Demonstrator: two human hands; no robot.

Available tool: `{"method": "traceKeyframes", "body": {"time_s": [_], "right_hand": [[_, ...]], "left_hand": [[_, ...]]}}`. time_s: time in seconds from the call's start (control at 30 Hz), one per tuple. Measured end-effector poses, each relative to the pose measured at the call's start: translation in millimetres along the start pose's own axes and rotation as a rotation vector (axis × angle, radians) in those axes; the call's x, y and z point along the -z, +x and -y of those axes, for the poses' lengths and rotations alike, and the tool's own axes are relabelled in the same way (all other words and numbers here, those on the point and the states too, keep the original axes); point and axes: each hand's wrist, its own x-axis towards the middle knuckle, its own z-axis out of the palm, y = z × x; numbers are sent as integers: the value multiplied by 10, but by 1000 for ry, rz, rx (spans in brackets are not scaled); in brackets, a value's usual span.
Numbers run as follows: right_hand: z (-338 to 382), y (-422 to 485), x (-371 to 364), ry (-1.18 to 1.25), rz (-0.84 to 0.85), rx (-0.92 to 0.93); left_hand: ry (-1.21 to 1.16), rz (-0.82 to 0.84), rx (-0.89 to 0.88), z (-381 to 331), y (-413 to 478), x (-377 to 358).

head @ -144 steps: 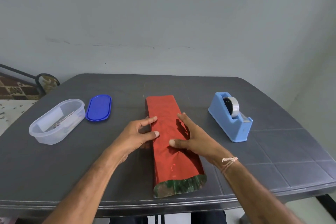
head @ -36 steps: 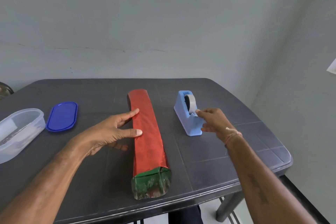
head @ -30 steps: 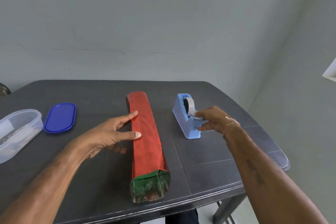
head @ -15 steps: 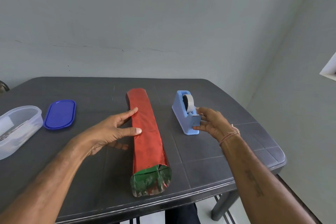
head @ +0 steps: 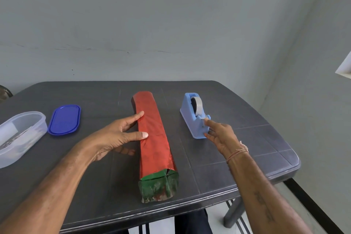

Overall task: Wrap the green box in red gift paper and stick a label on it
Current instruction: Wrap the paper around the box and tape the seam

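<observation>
head | 1 box (head: 153,138): left hand (head: 114,137) fingers (head: 135,118) straight on it | 1 dispenser (head: 191,119): right hand (head: 220,136) grasp unclear

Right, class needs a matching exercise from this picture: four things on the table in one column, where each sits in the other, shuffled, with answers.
1 blue lid
2 tape dispenser
3 clear tub
4 red-wrapped box

a left hand rests on it
b far left
c at the fingertips of the right hand
d between tub and box

Pairs: 1d, 2c, 3b, 4a
</observation>
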Motion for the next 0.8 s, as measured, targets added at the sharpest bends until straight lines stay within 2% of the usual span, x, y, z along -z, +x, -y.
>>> {"method": "traceKeyframes", "body": {"time_s": [0.37,0.67,0.73,0.8], "right_hand": [[-172,-103,-38,2,-30,68],[-488,16,-89,-144,-244,193],[-514,-10,-49,-70,-217,177],[-517,-117,-29,-24,-121,180]], "left_hand": [[42,14,-4,-4,2,10],[93,46,9,0,24,36],[103,50,7,-13,23,26],[113,63,22,-27,12,15]]}}
